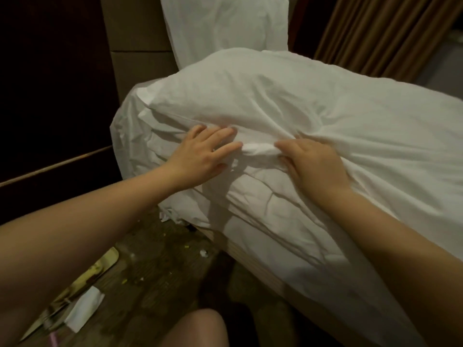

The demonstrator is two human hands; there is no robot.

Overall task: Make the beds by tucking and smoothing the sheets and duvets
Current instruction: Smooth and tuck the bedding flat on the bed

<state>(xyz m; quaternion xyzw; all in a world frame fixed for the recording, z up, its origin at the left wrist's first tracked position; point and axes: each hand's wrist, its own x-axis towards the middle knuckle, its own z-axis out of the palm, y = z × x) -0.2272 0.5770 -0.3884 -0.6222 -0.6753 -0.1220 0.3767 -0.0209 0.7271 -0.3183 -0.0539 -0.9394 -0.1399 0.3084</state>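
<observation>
A white duvet point(313, 108) covers the bed and hangs over the near side edge. Beneath it the white sheet point(263, 211) wraps the mattress side in folds. My left hand point(203, 154) lies flat with straight fingers against the bedding at the mattress edge. My right hand point(313, 164) sits just to its right, its fingers curled into a bunched fold of white fabric point(259, 149) between the two hands. A white pillow point(225, 26) stands upright at the head of the bed.
A tan padded headboard point(140, 46) rises behind the pillow, with dark wood panelling at the left. Brown curtains point(385, 31) hang at the far right. The patterned carpet point(155, 271) below holds small scraps and a white paper point(84, 309). My knee point(198, 329) shows at the bottom.
</observation>
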